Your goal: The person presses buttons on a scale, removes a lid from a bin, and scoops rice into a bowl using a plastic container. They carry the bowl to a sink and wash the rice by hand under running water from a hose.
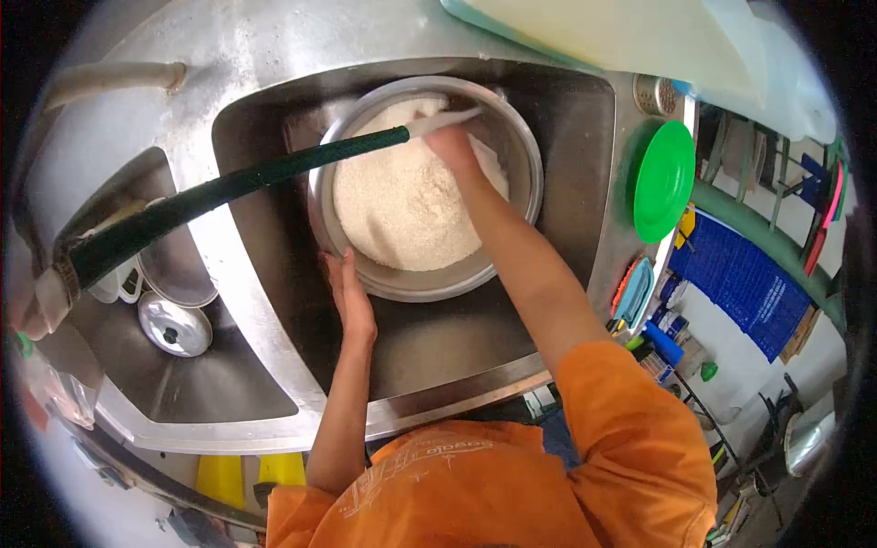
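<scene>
A wide metal bowl (527,196) stands in the large sink basin, holding a heap of pale rice grains (411,215). My left hand (352,297) is at the bowl's near left side, thumb at the rim and fingers along the outer wall. Inside the bowl, toward its far side, is my right hand (449,146), over the rice. The faucet spout (265,173), wrapped in dark green with a whitish tip, crosses above the bowl and covers part of that hand. Its fingers are hidden or blurred, so their grip does not show.
The smaller basin at left contains a metal lid (175,324) and other cookware. A green plate (664,181) stands on the right ledge, near a perforated metal holder (654,94) and a blue scrubber (637,290). A pale translucent sheet-like object (639,41) overhangs the sink's far edge.
</scene>
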Demonstrator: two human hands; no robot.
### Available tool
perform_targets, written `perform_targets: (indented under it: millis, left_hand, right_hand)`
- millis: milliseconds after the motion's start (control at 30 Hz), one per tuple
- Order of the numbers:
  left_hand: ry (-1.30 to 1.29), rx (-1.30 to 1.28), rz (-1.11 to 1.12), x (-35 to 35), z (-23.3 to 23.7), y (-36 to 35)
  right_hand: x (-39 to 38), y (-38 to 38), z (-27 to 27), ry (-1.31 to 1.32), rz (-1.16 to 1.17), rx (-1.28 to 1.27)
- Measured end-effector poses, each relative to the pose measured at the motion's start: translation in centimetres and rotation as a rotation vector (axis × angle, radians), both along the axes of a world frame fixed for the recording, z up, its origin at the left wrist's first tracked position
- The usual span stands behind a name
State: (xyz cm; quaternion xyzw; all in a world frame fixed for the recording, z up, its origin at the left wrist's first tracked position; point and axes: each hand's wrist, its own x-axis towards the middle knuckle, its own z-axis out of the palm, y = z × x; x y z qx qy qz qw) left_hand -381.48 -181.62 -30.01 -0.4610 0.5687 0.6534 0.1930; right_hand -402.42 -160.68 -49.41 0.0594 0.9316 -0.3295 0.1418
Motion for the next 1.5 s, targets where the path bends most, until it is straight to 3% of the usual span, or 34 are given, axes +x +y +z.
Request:
perform_targets:
  millis: [33, 67, 133, 200, 267, 300, 367, 467, 533, 600, 667, 767, 867, 900, 933, 1000, 1033, 1067, 1133, 1167, 1200, 1267, 1300, 1333, 1400, 1433, 1500]
  left_hand:
    - [0.001, -0.002, 0.000, 0.0, -0.1, 0.0]
    - [-0.015, -0.016, -0.016, -0.3, -0.2, 0.0]
    - [-0.029, -0.027, -0.032, 0.0, -0.5, 0.0]
    - [-0.014, 0.017, 0.033, 0.2, -1.2, -0.1]
    - [-0.016, 0.008, 0.036, -0.1, -0.7, 0.0]
    - [-0.018, -0.005, 0.038, -0.3, -0.5, 0.0]
    - [-0.026, -0.016, 0.006, -0.8, 0.2, 0.2]
    - [-0.043, -0.011, -0.037, -1.0, 0.6, 0.0]
    - [-0.054, 0.004, -0.037, -0.5, -0.1, 0.1]
    - [-0.012, 0.018, -0.074, 0.4, -1.4, -0.3]
    - [-0.045, -0.005, -0.056, -0.5, -0.3, 0.0]
    - [-0.075, 0.002, -0.034, -0.7, 0.0, 0.2]
    - [-0.019, 0.040, -0.026, -0.5, -0.6, 0.0]
    - [0.015, 0.059, -0.015, -0.3, -0.7, 0.0]
    - [0.016, 0.056, -0.018, -0.3, -0.7, -0.1]
    - [0.011, 0.057, -0.004, -0.3, -0.6, 0.1]
    - [0.013, 0.058, -0.004, -0.6, -0.4, 0.2]
    - [-0.033, 0.022, -0.009, -0.8, -0.2, 0.4]
    - [-0.087, -0.009, -0.009, -0.5, -0.1, 0.7]
    - [-0.073, 0.003, -0.014, -0.3, -0.5, 0.7]
    - [-0.058, 0.014, -0.021, -0.2, -0.8, 0.5]
    - [-0.055, 0.023, -0.031, 0.1, -0.8, 0.2]
    - [-0.043, 0.031, -0.037, -0.2, -0.9, 0.2]
    - [-0.038, 0.031, -0.034, -0.5, -0.9, 0.4]
    - [-0.045, -0.014, -0.038, -0.4, -0.5, 0.5]
    - [-0.045, -0.009, -0.036, -0.5, -0.4, 0.5]
    - [-0.077, -0.029, -0.047, -0.7, -0.1, 0.6]
  right_hand:
    - [-0.2, -1.3, 0.4, 0.111, 0.178, 0.082]
    - [0.2, -1.2, 1.4, 0.114, 0.175, 0.082]
    - [2.5, -2.9, 11.9, -0.161, 0.363, -0.035]
    - [5.8, -3.0, 15.5, -0.188, 0.549, 0.069]
    - [10.9, -2.1, 16.4, 0.066, 0.670, 0.066]
    - [12.6, -1.8, 17.1, 0.071, 0.671, 0.067]
    - [14.7, -1.3, 17.9, 0.069, 0.812, 0.309]
    - [10.9, -0.2, 16.5, -0.048, 0.961, 0.362]
    - [8.1, -0.5, 14.2, -0.048, 0.845, 0.276]
    - [7.0, -3.1, 11.9, -0.125, 0.342, 0.498]
    - [8.2, -4.8, 13.3, -0.247, 0.338, 0.574]
    - [9.8, -0.8, 13.9, -0.107, 1.008, 0.209]
    - [6.6, 2.0, 11.7, -0.229, 0.835, 0.151]
    - [5.6, 1.0, 12.5, -0.324, 0.637, 0.275]
    - [6.2, -0.8, 11.7, -0.322, 0.634, 0.272]
    - [8.6, -4.8, 10.4, -0.326, 0.497, 0.801]
    - [9.6, -5.1, 11.8, -0.243, 0.670, 0.722]
    - [8.8, -4.4, 12.5, -0.244, 0.667, 0.724]
    - [6.9, -0.4, 13.8, -0.404, 1.170, 0.238]
    - [6.0, 1.5, 13.1, -0.490, 1.017, 0.054]
    - [5.9, 1.3, 12.4, -0.490, 1.017, 0.054]
    - [6.2, -0.4, 11.1, -0.714, 0.617, 0.329]
    - [7.8, -2.3, 12.1, -0.492, 0.654, 0.531]
    - [10.1, -2.6, 10.7, -0.363, 0.810, 0.497]
    - [11.0, -1.3, 13.8, -0.127, 1.226, 0.347]
    - [10.0, -0.6, 14.2, -0.130, 1.228, 0.350]
    - [6.0, 1.1, 13.6, -0.367, 1.218, -0.036]
